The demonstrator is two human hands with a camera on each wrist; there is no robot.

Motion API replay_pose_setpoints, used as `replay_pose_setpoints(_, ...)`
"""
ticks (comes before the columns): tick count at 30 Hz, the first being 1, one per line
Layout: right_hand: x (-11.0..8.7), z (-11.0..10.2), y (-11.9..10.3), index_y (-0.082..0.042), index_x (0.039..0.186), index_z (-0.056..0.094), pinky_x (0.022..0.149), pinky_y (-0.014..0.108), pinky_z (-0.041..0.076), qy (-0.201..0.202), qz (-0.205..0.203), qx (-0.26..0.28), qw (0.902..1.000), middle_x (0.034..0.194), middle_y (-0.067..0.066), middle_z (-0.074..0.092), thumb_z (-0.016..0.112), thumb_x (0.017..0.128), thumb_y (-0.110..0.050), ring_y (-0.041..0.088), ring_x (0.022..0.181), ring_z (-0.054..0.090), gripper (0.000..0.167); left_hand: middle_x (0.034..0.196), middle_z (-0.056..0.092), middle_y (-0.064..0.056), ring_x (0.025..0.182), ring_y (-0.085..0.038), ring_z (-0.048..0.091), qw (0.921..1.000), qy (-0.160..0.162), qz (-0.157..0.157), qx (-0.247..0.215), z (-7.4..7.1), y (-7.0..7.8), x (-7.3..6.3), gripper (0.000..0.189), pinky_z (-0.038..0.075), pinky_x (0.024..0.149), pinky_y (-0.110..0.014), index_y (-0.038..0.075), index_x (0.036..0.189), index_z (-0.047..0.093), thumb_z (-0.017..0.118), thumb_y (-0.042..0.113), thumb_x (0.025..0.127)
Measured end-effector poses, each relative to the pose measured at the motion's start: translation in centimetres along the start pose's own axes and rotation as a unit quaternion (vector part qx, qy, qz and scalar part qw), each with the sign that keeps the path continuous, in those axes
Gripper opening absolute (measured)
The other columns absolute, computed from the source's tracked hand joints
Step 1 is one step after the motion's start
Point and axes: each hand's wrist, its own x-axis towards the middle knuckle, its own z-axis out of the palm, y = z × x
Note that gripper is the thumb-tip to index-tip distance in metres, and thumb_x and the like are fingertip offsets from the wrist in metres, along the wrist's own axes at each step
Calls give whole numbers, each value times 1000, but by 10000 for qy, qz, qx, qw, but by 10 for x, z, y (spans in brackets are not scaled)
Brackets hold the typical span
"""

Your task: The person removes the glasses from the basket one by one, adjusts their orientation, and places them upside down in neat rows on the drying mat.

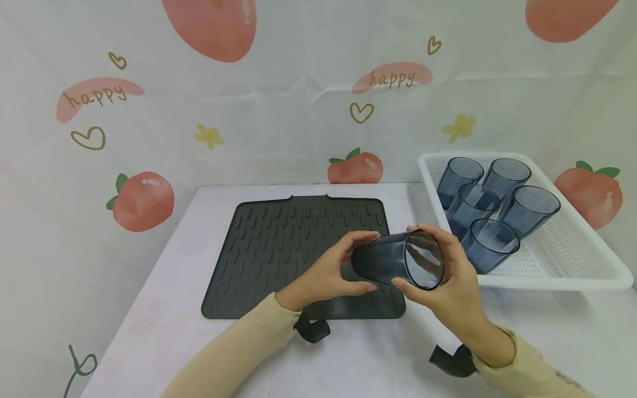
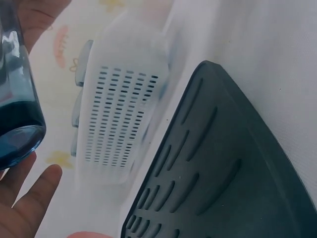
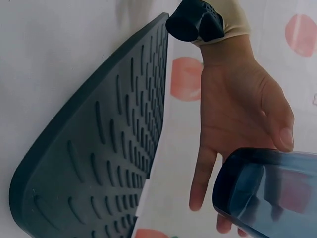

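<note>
A smoky blue drinking glass (image 1: 380,257) is held sideways above the front right part of a dark drying mat (image 1: 298,260), its mouth facing right. My right hand (image 1: 453,276) grips it near the rim, thumb below and fingers over the top. At the glass's base is my left hand (image 1: 330,271), its fingers extended and its thumb apart. The right wrist view shows that left hand (image 3: 235,106) with its palm open and fingers fairly straight behind the base (image 3: 230,183). In the left wrist view, the thick base (image 2: 22,144) hangs close to the left fingers (image 2: 42,193).
Right of the mat stands a white perforated plastic basket (image 1: 572,265). Several matching glasses (image 1: 490,243) lean in its left part, mouths up. Beneath everything is a white-covered table (image 1: 174,298), with a printed cloth (image 1: 278,121) hanging behind it.
</note>
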Motion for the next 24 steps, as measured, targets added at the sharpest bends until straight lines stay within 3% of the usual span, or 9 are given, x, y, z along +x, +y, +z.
replay_pose_setpoints(12, -2, 2, -1, 13, 135, 39, 95, 22, 49, -20, 3, -44, 10000, 131, 10, 55, 76, 52, 31, 12, 120, 56, 92, 143, 44, -6, 119, -18, 49, 9998, -36, 4, -215, 3, -1, 1, 77, 51, 95, -31, 12, 144, 37, 78, 2, 79)
replay_pose_setpoints(18, -1, 1, -1, 15, 135, 38, 95, 24, 49, 2, -117, 365, 9993, 129, 13, 55, 78, 58, 26, 16, 119, 56, 87, 141, 45, -7, 119, -19, 50, 9993, 5, -5, -377, 4, -2, -1, 77, 52, 94, -31, 12, 143, 39, 79, 2, 78)
replay_pose_setpoints(24, -1, -2, -2, 15, 135, 38, 93, 21, 50, -35, 42, 513, 9987, 128, 13, 56, 75, 58, 27, 14, 117, 57, 86, 137, 49, -9, 116, -19, 52, 9986, 164, 7, -512, 4, 0, -2, 76, 53, 93, -32, 10, 141, 43, 80, 0, 75)
